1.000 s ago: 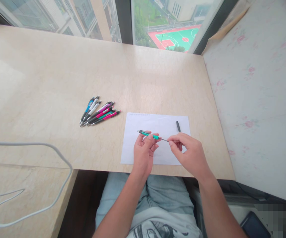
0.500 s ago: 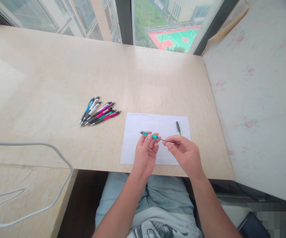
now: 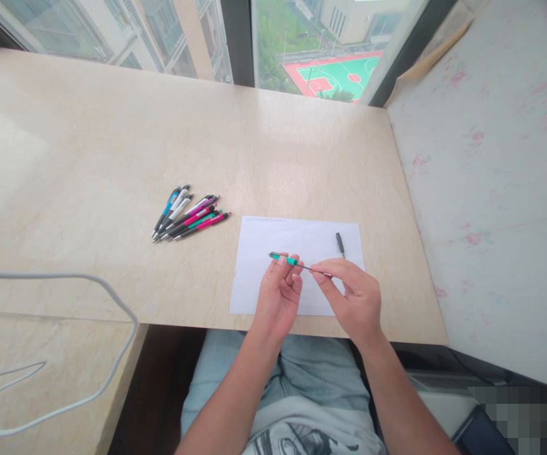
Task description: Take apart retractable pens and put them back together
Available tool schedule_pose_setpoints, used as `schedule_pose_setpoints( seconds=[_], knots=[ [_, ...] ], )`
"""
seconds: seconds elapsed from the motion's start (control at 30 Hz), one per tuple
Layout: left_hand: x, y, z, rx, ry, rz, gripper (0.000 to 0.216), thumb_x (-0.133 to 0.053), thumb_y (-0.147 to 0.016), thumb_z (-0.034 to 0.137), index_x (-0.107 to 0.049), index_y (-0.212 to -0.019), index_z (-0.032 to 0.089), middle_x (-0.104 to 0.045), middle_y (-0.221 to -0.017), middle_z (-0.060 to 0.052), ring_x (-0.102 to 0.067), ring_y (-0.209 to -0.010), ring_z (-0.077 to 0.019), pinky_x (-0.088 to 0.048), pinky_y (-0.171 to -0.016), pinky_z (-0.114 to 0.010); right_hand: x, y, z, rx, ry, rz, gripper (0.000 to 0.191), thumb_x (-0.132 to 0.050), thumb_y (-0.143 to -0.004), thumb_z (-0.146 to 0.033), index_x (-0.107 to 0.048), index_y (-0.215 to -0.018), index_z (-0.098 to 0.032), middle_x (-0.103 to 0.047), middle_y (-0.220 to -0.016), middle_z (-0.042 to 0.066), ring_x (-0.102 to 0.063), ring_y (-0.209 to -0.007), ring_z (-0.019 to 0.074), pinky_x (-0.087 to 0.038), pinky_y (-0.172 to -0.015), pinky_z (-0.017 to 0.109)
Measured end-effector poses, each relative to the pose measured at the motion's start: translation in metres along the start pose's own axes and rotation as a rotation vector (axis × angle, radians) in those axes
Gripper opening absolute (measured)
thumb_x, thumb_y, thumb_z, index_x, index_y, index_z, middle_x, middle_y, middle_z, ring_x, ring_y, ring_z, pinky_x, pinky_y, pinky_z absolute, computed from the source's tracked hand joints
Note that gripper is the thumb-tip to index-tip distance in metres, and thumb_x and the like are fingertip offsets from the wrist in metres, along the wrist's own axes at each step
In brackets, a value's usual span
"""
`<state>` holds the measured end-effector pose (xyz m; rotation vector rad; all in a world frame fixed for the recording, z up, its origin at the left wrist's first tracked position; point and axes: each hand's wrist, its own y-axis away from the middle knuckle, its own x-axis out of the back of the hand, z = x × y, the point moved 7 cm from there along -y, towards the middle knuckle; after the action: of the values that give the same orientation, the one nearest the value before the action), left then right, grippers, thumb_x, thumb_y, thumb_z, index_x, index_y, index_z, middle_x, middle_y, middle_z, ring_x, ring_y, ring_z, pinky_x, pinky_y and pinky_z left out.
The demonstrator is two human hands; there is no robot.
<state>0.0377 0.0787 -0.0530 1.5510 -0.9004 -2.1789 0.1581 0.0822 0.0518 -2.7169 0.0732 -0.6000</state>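
My left hand (image 3: 280, 289) pinches a green pen barrel (image 3: 290, 260) with a dark clip end pointing left. From the barrel's open right end a thin dark ink refill (image 3: 306, 268) sticks out. My right hand (image 3: 354, 296) grips that refill between thumb and forefinger. Both hands are above a white sheet of paper (image 3: 254, 240). A black pen grip section (image 3: 340, 242) lies on the sheet's right side, its lower end partly hidden by my right hand.
Several pens (image 3: 192, 218) in blue, white, purple, pink and green lie in a fan left of the paper. A white cable (image 3: 122, 303) loops at the left. A wall with floral paper (image 3: 482, 189) borders the table (image 3: 207, 139) on the right; windows stand behind.
The hands hold nearly the same place. My left hand's grip on the barrel has shifted slightly left, and a little more refill shows between the hands.
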Motion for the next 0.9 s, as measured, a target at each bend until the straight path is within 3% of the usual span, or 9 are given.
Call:
schedule_pose_setpoints(
  seconds=[0.23, 0.5, 0.9],
  knots=[
    [0.001, -0.001, 0.0, -0.031, -0.044, -0.053, 0.011, -0.074, -0.084, 0.017, -0.068, -0.093, 0.013, -0.074, -0.091, -0.005, -0.072, -0.075, -0.0083, -0.056, -0.06, -0.011, 0.001, -0.002, -0.008, 0.055, 0.129, 0.028, 0.018, -0.064, -0.088, -0.012, -0.074, -0.096, -0.024, -0.076, -0.091, 0.005, -0.071, -0.083, 0.0193, -0.06, -0.077, 0.035],
    [-0.001, 0.002, -0.001, 0.009, 0.026, 0.002, 0.005, -0.068, -0.088, 0.015, -0.068, -0.093, 0.015, -0.074, -0.091, -0.003, -0.071, -0.076, -0.0068, -0.055, -0.059, -0.009, -0.002, 0.002, -0.006, -0.015, 0.098, 0.038, 0.013, -0.065, -0.089, -0.016, -0.074, -0.093, -0.024, -0.076, -0.09, 0.005, -0.07, -0.079, 0.0186, -0.059, -0.071, 0.033],
    [-0.001, 0.005, -0.005, 0.003, -0.021, -0.023, 0.011, -0.073, -0.084, 0.016, -0.068, -0.094, 0.015, -0.075, -0.093, -0.003, -0.072, -0.075, -0.0082, -0.056, -0.061, -0.011, 0.0, 0.002, 0.002, -0.098, 0.155, 0.046, 0.011, -0.062, -0.091, -0.023, -0.074, -0.092, -0.023, -0.076, -0.087, 0.004, -0.066, -0.071, 0.016, -0.057, -0.065, 0.031]
  ],
)
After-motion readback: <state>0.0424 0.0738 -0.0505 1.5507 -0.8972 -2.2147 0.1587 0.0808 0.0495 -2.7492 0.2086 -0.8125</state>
